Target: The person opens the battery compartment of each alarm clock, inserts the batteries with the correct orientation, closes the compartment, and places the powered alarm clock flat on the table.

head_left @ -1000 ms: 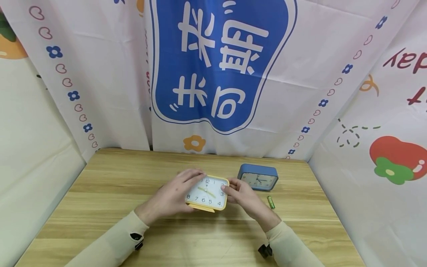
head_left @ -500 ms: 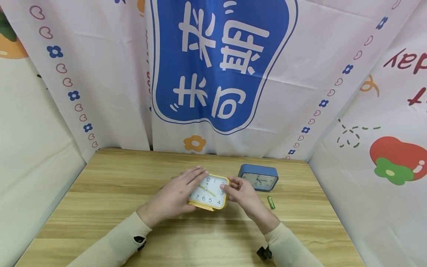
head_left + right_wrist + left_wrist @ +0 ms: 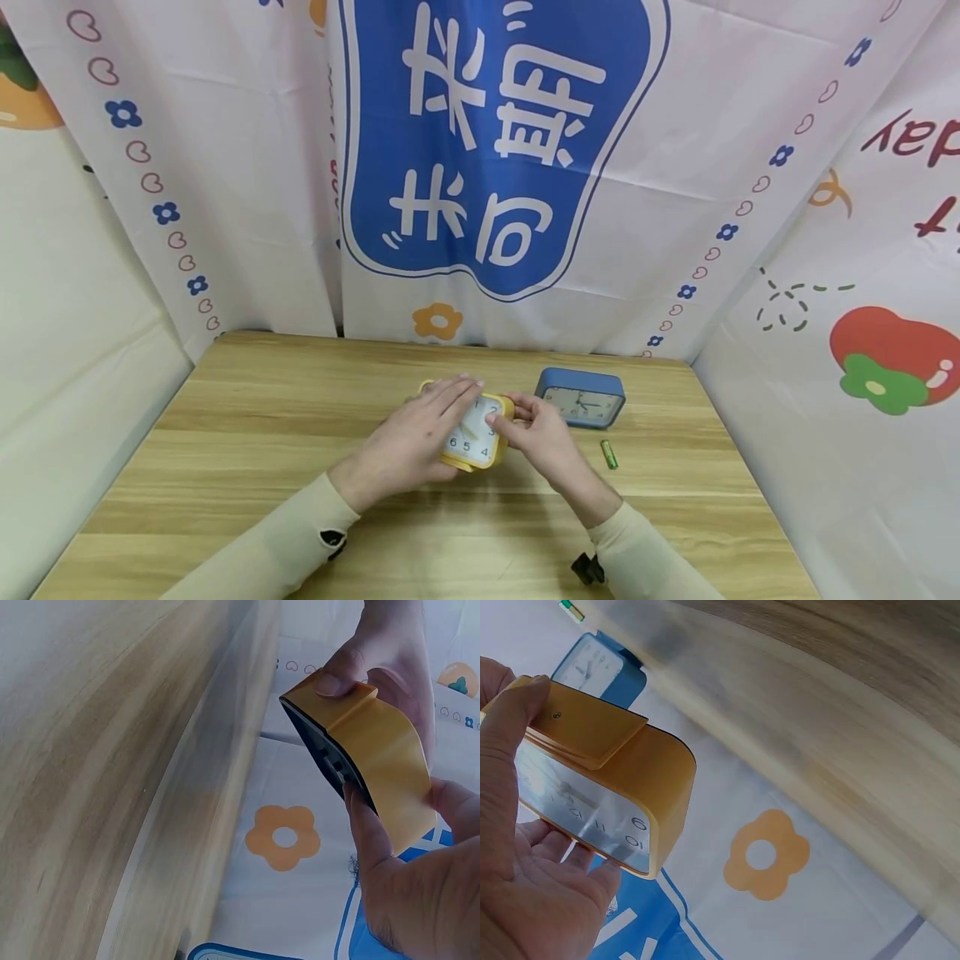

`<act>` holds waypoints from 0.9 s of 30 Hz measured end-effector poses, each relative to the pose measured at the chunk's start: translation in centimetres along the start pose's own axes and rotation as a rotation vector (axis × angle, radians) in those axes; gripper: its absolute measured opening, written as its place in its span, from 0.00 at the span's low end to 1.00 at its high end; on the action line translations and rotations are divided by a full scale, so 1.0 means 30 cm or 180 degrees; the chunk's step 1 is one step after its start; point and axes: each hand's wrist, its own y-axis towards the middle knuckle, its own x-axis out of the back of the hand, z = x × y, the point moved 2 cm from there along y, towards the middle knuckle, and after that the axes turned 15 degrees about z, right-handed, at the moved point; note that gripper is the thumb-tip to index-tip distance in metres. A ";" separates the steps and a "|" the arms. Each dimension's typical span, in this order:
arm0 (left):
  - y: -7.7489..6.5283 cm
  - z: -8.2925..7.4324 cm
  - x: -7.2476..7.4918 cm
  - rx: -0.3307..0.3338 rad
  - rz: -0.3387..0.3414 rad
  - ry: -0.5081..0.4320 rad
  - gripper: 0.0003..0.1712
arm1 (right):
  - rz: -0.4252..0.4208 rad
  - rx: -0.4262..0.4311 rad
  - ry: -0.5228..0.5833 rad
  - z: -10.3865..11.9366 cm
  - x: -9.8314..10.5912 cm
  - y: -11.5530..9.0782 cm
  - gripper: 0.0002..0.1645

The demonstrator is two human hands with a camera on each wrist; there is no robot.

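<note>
A yellow alarm clock (image 3: 474,433) with a white face is held between both hands above the table. My left hand (image 3: 408,442) grips its left side, with fingers across the face and the thumb on the yellow base flap in the left wrist view. The right hand (image 3: 543,437) holds the clock's right end. In the right wrist view, one right fingertip touches the clock's dark back (image 3: 326,754), where small parts are too dim to make out. A blue alarm clock (image 3: 583,396) stands just beyond the right hand. Near it lies a green battery (image 3: 609,454).
The wooden table (image 3: 262,417) ends at a printed cloth backdrop (image 3: 255,167) behind the clocks. Cloth walls (image 3: 825,467) also close in the left and right sides. Dark wrist straps (image 3: 587,569) sit on the light sleeves.
The yellow clock has turned, showing more of its right side and less of its face. My left hand has shifted right and covers more of the face; the right hand has moved slightly left.
</note>
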 end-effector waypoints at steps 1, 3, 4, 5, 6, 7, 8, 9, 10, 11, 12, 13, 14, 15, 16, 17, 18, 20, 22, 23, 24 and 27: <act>0.001 0.000 0.001 -0.0015 -0.0018 0.0006 0.78 | -0.0007 -0.0006 -0.0006 -0.001 0.000 0.001 0.40; 0.003 0.000 0.003 -0.0040 -0.0048 -0.0012 0.77 | -0.0006 -0.0016 -0.0003 -0.003 0.000 0.001 0.40; 0.004 0.001 0.002 -0.0053 -0.0065 -0.0028 0.76 | -0.0006 -0.0019 -0.0006 -0.004 0.001 0.001 0.40; 0.006 0.003 0.001 -0.0068 -0.0087 -0.0056 0.76 | -0.0004 -0.0018 -0.0008 -0.004 0.001 0.002 0.40; 0.006 0.006 -0.001 -0.0076 -0.0104 -0.0097 0.76 | 0.0001 -0.0012 -0.0006 -0.002 0.001 0.001 0.40; 0.007 0.007 -0.001 -0.0077 -0.0106 -0.0138 0.76 | 0.0004 -0.0002 -0.0020 0.000 0.002 0.001 0.40; 0.007 0.010 -0.002 -0.0069 -0.0103 -0.0191 0.75 | 0.0008 0.0003 -0.0038 0.004 0.002 -0.001 0.40; 0.008 0.014 -0.003 -0.0067 -0.0101 -0.0254 0.75 | 0.0004 0.0006 -0.0064 0.008 0.003 -0.003 0.40; 0.008 0.017 -0.003 -0.0064 -0.0105 -0.0325 0.75 | 0.0006 0.0010 -0.0094 0.012 0.004 -0.005 0.40; 0.007 0.020 -0.003 -0.0057 -0.0102 -0.0406 0.75 | 0.0014 0.0014 -0.0118 0.017 0.004 -0.007 0.40; 0.006 0.023 -0.002 -0.0044 -0.0090 -0.0488 0.75 | 0.0024 0.0019 -0.0147 0.019 0.005 -0.009 0.40; 0.005 0.026 -0.002 -0.0026 -0.0071 -0.0561 0.75 | 0.0026 0.0020 -0.0179 0.023 0.006 -0.009 0.40; 0.005 0.029 -0.001 -0.0008 -0.0054 -0.0651 0.75 | 0.0037 0.0025 -0.0195 0.025 0.007 -0.010 0.40; 0.004 0.032 -0.002 0.0008 -0.0038 -0.0741 0.75 | 0.0050 0.0040 -0.0220 0.026 0.008 -0.010 0.40; 0.003 0.035 -0.002 0.0026 -0.0018 -0.0827 0.75 | 0.0071 0.0067 -0.0249 0.027 0.009 -0.010 0.40; 0.002 0.038 -0.002 0.0045 0.0003 -0.0910 0.75 | 0.0081 0.0087 -0.0278 0.028 0.010 -0.010 0.40; 0.000 0.040 -0.002 0.0064 0.0020 -0.0988 0.75 | 0.0095 0.0124 -0.0324 0.028 0.011 -0.009 0.39; -0.003 0.045 -0.002 0.0085 0.0036 -0.1133 0.76 | 0.0109 0.0172 -0.0417 0.028 0.014 -0.009 0.39; -0.005 0.049 -0.002 0.0086 0.0027 -0.1258 0.76 | 0.0115 0.0217 -0.0521 0.026 0.018 -0.009 0.38; -0.007 0.051 -0.001 0.0082 0.0017 -0.1314 0.77 | 0.0123 0.0233 -0.0554 0.025 0.020 -0.010 0.37; -0.009 0.053 0.000 0.0077 0.0007 -0.1364 0.77 | 0.0141 0.0263 -0.0580 0.024 0.022 -0.009 0.37; -0.013 0.061 0.002 0.0052 -0.0022 -0.1506 0.78 | 0.0205 0.0355 -0.0600 0.021 0.030 -0.011 0.35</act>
